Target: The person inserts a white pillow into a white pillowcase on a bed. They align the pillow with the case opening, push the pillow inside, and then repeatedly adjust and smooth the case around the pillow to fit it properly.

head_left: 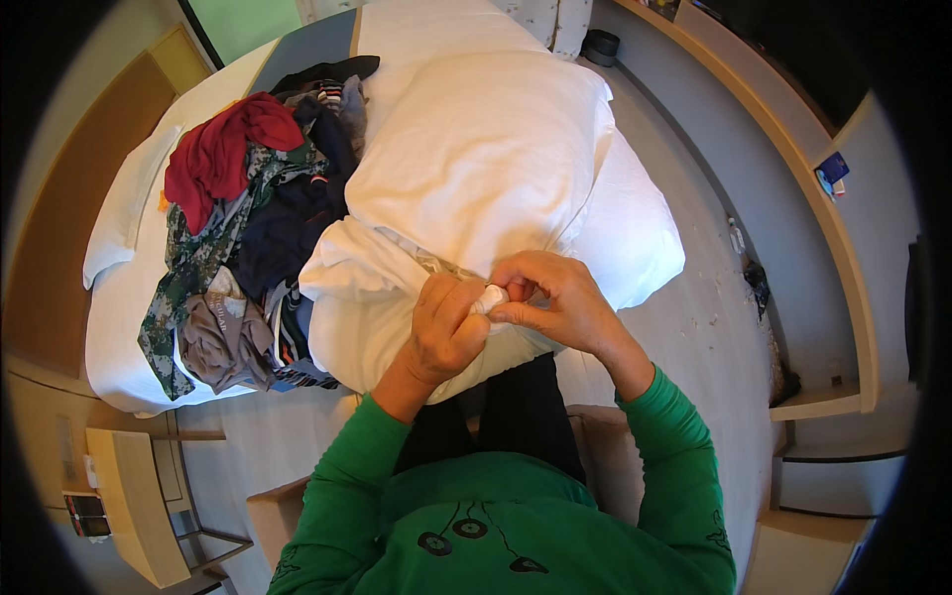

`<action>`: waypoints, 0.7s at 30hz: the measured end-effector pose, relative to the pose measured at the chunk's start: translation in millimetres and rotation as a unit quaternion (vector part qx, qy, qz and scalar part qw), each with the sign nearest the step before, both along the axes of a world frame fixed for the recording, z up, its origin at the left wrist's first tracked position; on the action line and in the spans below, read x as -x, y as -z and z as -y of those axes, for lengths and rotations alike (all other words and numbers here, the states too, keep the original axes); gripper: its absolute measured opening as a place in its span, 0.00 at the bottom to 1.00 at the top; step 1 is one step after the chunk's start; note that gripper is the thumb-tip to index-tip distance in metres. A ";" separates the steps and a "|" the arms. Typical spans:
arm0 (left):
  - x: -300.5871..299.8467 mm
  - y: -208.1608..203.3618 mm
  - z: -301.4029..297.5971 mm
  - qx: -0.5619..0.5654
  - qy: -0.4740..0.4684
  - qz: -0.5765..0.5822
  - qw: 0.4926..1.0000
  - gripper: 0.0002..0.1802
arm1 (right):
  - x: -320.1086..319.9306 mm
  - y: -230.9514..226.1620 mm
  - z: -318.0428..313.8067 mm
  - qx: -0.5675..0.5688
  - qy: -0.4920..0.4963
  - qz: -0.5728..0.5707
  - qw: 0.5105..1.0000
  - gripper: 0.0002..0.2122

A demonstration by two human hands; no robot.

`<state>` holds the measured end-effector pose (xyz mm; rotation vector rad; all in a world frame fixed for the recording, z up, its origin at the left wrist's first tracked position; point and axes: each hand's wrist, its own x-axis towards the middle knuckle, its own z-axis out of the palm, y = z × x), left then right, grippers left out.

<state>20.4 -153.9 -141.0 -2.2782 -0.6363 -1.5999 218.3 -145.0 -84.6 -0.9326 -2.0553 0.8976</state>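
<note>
A big, puffy white pillow lies on the near right part of the bed, and loose white cloth bunches along its near edge. Over that edge, my left hand is closed, fingers bent, on a small gathered bit of white cloth. From the other side my right hand pinches the same bit between thumb and fingers. Both hands meet there, close to my lap. A slightly parted gap with something beige in it shows just beyond my left hand. The fingers partly hide the pinched cloth.
Left of the pillow lies a heap of clothes: a red garment, a camouflage garment and a brown garment. A wooden desk stands at lower left. Along the right wall runs a long wooden counter. A black round bin sits far off.
</note>
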 end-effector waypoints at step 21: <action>-9.0 -4.9 4.3 0.103 -0.029 0.035 0.994 0.16 | -3.7 26.1 11.0 -0.302 0.020 0.013 0.953 0.18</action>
